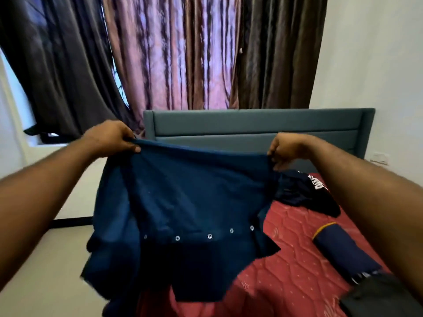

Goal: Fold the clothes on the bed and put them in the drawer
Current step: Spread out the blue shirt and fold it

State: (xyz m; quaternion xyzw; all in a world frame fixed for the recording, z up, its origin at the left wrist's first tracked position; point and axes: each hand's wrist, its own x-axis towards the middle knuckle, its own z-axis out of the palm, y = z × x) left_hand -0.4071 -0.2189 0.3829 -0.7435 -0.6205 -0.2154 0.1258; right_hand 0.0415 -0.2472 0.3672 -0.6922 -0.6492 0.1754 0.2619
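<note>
A dark blue button shirt [183,202] hangs spread in the air above the left side of the bed, its row of white buttons running across the lower part. My left hand [112,136] pinches its upper left edge and my right hand [286,148] pinches its upper right edge. On the red quilted mattress [293,266] lie a crumpled dark garment with white lettering [304,191], a folded navy garment with a yellow trim [343,255] and a dark grey garment [377,296] at the bottom right. No drawer is in view.
A grey-blue padded headboard [251,126] stands behind the shirt. Brown and pink curtains [174,53] hang behind it over a window. White walls rise on the right and left. Pale floor [45,259] lies to the left of the bed.
</note>
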